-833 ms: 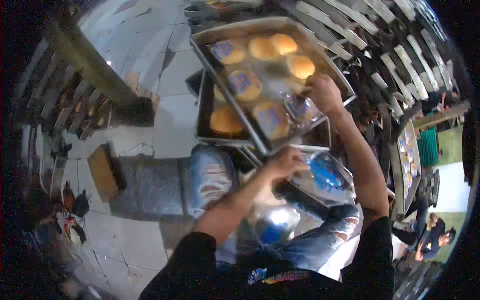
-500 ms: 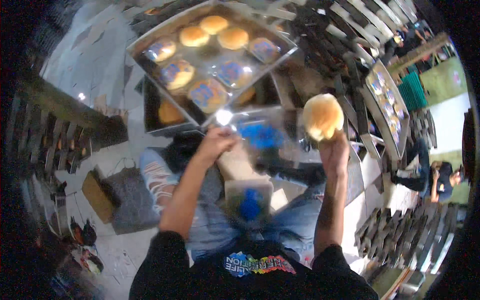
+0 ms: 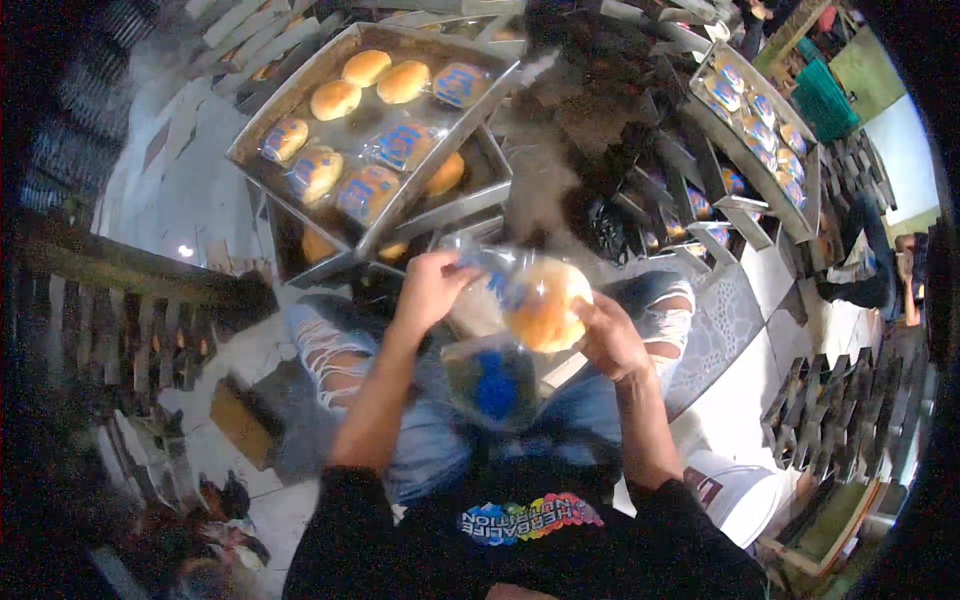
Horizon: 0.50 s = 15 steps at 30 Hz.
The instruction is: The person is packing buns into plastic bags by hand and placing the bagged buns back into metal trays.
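My left hand [image 3: 433,290] pinches the edge of a clear plastic bag [image 3: 492,282] with blue print. In my right hand [image 3: 612,338] is a round golden bun [image 3: 549,306], held at its right side. The bun meets the bag's right part; I cannot tell how far inside it sits. Below them, a stack of printed clear bags [image 3: 492,384] lies between my legs. Ahead to the left, a metal tray [image 3: 375,236] carries bare buns [image 3: 335,99] and bagged buns [image 3: 369,193]. It rests across another tray [image 3: 470,205] with buns in it.
More trays of bagged buns [image 3: 757,130] stand at the right. A white bucket [image 3: 735,500] is by my right side, a cardboard box [image 3: 243,422] by my left knee. Racks of stacked trays [image 3: 840,415] line both sides. Another person [image 3: 905,275] is at the far right.
My right hand has brought the bun leftward and down to the bag. My left hand keeps its pinch on the bag. The view has shifted, so the trays appear further left.
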{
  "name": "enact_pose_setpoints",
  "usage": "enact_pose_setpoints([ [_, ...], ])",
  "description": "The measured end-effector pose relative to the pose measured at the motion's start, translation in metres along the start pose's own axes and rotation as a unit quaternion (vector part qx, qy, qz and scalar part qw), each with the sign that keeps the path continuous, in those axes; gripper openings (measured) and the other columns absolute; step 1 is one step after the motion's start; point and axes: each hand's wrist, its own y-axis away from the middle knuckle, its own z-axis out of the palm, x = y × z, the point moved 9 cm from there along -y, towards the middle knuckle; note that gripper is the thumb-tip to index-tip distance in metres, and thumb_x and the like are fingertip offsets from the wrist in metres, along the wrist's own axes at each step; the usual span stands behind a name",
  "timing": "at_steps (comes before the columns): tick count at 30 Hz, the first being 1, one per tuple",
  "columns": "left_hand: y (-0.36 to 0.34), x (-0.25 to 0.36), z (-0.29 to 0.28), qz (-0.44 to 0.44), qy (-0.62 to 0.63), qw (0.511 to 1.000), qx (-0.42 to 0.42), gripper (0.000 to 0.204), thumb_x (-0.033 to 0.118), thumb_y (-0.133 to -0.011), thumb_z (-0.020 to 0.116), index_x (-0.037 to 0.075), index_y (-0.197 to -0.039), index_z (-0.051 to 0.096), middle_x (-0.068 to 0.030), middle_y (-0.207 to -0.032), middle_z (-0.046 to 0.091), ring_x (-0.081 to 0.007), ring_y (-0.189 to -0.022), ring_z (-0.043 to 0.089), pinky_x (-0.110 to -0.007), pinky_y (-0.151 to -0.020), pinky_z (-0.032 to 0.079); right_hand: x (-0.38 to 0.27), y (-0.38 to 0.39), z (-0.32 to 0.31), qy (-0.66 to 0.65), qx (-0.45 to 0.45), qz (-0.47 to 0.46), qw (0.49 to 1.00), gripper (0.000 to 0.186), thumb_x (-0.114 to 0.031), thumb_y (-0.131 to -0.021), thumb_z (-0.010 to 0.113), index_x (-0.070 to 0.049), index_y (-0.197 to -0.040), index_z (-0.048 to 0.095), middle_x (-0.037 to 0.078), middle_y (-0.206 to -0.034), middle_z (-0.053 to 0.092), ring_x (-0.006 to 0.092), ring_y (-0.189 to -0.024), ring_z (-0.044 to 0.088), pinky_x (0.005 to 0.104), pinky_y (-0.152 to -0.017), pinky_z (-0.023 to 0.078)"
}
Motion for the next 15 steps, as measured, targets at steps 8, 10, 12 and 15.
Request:
enact_pose_setpoints([
  [8, 0.002, 0.032, -0.019, 0.045, -0.114, 0.992, -0.026, 0.025, 0.022, -0.07, 0.069, -0.002, -0.072, 0.063, -0.0153, -0.063, 0.06, -0.0218, -0.055, 0.058, -0.033, -0.056, 0.043, 0.007, -0.005, 0.029, 0.069, -0.074, -0.022, 0.995, 0.039, -0.013, -0.079, 0.059, 0.005, -0.112, 0.047, 0.008, -0.099, 0.059, 0.0121, -0.085, 0.057, 0.0257, -0.076, 0.047],
  [10, 0.0, 0.013, -0.002, -0.007, -0.009, 0.999, -0.03, 0.026, 0.023, -0.072, 0.068, -0.002, -0.078, 0.063, -0.0146, -0.074, 0.062, -0.0204, -0.066, 0.059, -0.031, -0.063, 0.045, 0.013, -0.01, 0.051, -0.009, -0.08, -0.027, 0.996, 0.04, -0.014, -0.082, 0.057, 0.004, -0.116, 0.046, 0.009, -0.104, 0.058, 0.0141, -0.092, 0.055, 0.0268, -0.082, 0.044],
  [12, 0.006, 0.015, -0.042, 0.039, 0.069, 0.97, 0.229, 0.035, 0.027, -0.074, 0.067, -0.001, -0.094, 0.059, -0.0138, -0.092, 0.06, -0.0193, -0.081, 0.057, -0.031, -0.073, 0.045, 0.003, -0.009, 0.062, 0.114, -0.069, -0.089, 0.987, 0.04, -0.012, -0.082, 0.055, 0.003, -0.118, 0.045, 0.009, -0.106, 0.057, 0.0163, -0.096, 0.054, 0.0286, -0.086, 0.041],
  [15, 0.018, 0.0, -0.002, -0.135, 0.427, 0.881, 0.155, 0.047, 0.033, -0.083, 0.056, 0.004, -0.118, 0.046, -0.008, -0.112, 0.053, -0.018, -0.099, 0.051, -0.031, -0.085, 0.04, -0.013, -0.001, 0.086, 0.368, -0.034, -0.297, 0.88, 0.049, -0.005, -0.08, 0.052, 0.001, -0.126, 0.037, 0.018, -0.121, 0.047, 0.0296, -0.113, 0.044, 0.0366, -0.098, 0.031],
])
